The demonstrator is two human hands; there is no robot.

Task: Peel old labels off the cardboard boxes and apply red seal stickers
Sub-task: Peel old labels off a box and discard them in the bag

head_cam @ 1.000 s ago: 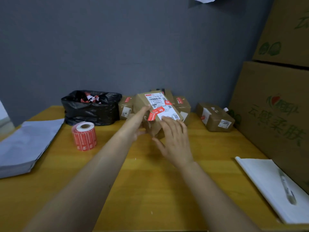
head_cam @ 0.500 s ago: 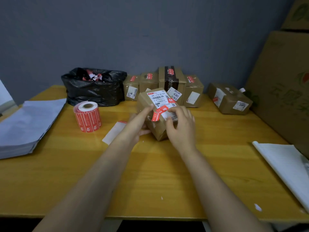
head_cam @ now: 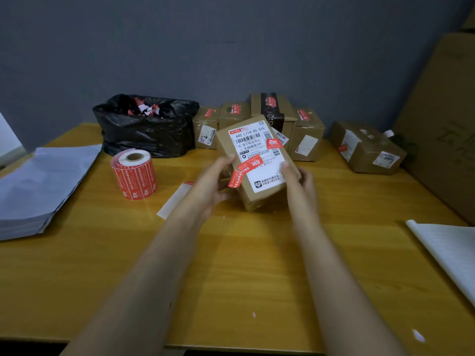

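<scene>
A small cardboard box (head_cam: 259, 197) is held tilted above the wooden table, its top face turned toward me. A white shipping label (head_cam: 254, 150) covers that face, with a red seal sticker (head_cam: 245, 173) partly lifted across it. My left hand (head_cam: 209, 187) grips the box's left side with the thumb on top. My right hand (head_cam: 299, 179) grips its right side, thumb on the label's edge. A roll of red seal stickers (head_cam: 134, 174) stands to the left.
A black rubbish bag (head_cam: 146, 127) with peeled scraps sits at the back left. Several sealed boxes (head_cam: 282, 119) line the wall, another box (head_cam: 366, 147) lies right. Grey mailers (head_cam: 38, 186) are stacked left, white paper (head_cam: 452, 250) right, a backing strip (head_cam: 174, 199) beside my left hand.
Both hands took hold of the box by its sides and drew it toward me, lifting and tilting it. The view has dropped lower over the table.
</scene>
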